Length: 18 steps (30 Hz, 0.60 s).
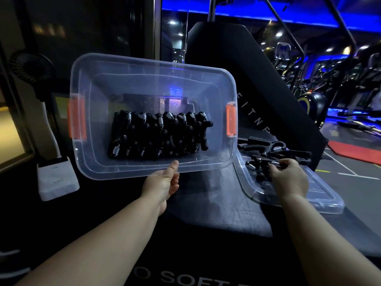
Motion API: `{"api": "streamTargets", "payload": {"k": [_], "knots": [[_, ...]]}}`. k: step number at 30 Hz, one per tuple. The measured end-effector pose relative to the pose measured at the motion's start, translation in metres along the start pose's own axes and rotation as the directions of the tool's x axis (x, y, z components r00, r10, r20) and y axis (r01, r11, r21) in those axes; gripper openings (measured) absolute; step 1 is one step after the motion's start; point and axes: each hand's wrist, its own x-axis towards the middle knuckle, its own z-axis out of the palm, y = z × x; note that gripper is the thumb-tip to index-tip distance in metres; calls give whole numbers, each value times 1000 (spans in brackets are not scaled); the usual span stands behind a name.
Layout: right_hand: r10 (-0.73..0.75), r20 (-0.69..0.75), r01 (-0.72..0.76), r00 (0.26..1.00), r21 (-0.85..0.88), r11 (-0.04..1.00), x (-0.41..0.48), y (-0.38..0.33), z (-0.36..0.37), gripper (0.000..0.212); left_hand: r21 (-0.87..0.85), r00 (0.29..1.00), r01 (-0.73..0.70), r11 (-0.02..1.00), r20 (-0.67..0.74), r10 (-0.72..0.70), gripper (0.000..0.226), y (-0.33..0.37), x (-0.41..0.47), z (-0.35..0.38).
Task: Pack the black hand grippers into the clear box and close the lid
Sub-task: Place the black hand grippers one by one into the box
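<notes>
A: Where do the loose hand grippers (274, 155) lie from the person's hands?

B: They lie on the lid (321, 201), which rests flat on the worktop (216, 203) to the right of the clear box (99, 168). The right hand (288, 178) is on top of them, its fingers curled around one gripper (the grasp looks closed, though the fingertips are partly hidden).

A: And the left hand (162, 184)?

B: It is open, palm turned to the right, thumb touching the near rim of the box. It holds nothing.

A: So which way must the next gripper travel?

B: To the left and a little away, probably. The packed row of grippers (158, 135) runs left to right along the box, and free space remains at its right end, the side nearer to the right hand.
</notes>
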Motion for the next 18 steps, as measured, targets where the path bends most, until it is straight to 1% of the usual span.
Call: {"api": "streamTargets", "payload": {"k": [3,5,7,9,11,13,15,18], "knots": [[1,16,1,1000,-70,998,-6,5,-7,24,-4,1000,4,1000,-1,-4,36,0,0,-1],[2,31,3,1000,-146,989,-7,7,-9,25,-4,1000,5,1000,0,-5,36,0,0,-1],[-7,7,9,1000,-191,982,-7,7,-10,30,-1,1000,6,1000,0,-6,36,0,0,-1],[-38,0,37,999,-244,969,-5,4,-9,39,7,1000,0,1000,-3,0,36,0,-1,0],[-40,80,63,996,-306,950,-2,-2,-6,54,13,1000,-7,1000,-11,7,36,0,-1,0],[-12,178,75,984,-353,933,3,-10,-1,68,10,1000,-8,1000,-14,8,36,0,-1,1],[38,244,62,969,-388,920,7,-18,3,77,6,1000,-6,1000,-15,6,36,0,-1,1],[120,289,33,950,-475,879,10,-26,7,92,-4,1000,-4,1000,-10,4,37,0,0,0]]}}
